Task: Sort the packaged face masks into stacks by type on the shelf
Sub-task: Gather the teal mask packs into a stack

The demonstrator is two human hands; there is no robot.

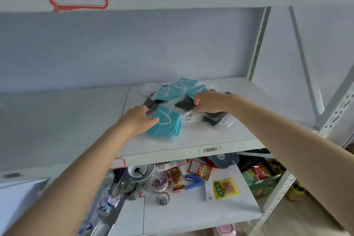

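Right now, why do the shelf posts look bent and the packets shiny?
Head view: the wide-angle lens bows the shelf post; light is soft, shadows faint; clear wrap on the black mask packet catches glare; everything is slightly blurred.

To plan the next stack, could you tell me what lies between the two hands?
In the head view, a black mask pack, held by the right hand, and the teal pack that the left hand touches.
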